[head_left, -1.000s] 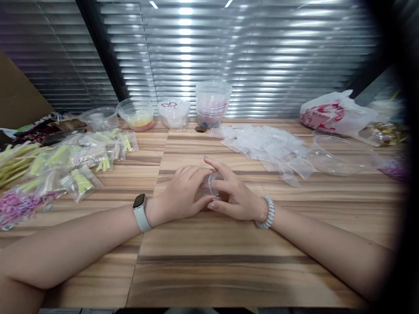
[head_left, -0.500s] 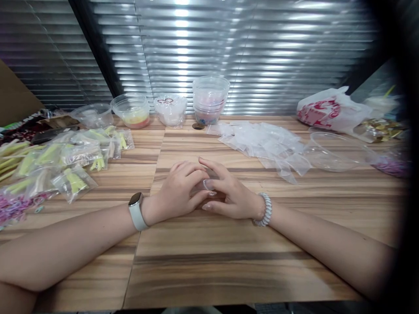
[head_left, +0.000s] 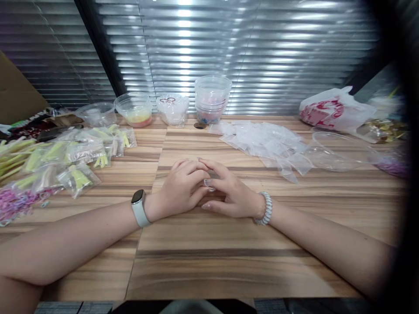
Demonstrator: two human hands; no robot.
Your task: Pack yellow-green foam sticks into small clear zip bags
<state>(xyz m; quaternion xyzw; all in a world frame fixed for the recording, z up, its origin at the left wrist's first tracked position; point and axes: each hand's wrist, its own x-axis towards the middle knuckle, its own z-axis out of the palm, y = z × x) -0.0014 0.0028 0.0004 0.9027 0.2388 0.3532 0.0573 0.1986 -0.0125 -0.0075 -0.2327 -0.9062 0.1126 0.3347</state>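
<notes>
The fingers of the left hand [head_left: 180, 189] and right hand [head_left: 234, 192] curl together at the centre of the frame, the left thumb tip close to the right index finger. The right thumb stands apart from its index finger, leaving a gap. A second ago a clear plastic piece showed plainly between the fingertips; now the fingers hide it almost wholly, so its grip, direction and long axis cannot be told. Its place seems to be between the hands, which sit slightly further left in the frame than then.

A watch [head_left: 140, 209] with a dark screen is on the left wrist, a coiled band [head_left: 267, 208] on the right.

Right of centre, flat translucent bags [head_left: 262, 141] spread in a heap. At left lie filled clear packets [head_left: 78, 179] with yellow contents, above pink and purple loops [head_left: 16, 200]. Upper centre holds a stack of clear tubs [head_left: 212, 93]. At upper right, a white bag [head_left: 353, 107] bears red print, unreadable; at upper left, a dark packet [head_left: 36, 122] has white lettering, too blurred to read.
</notes>
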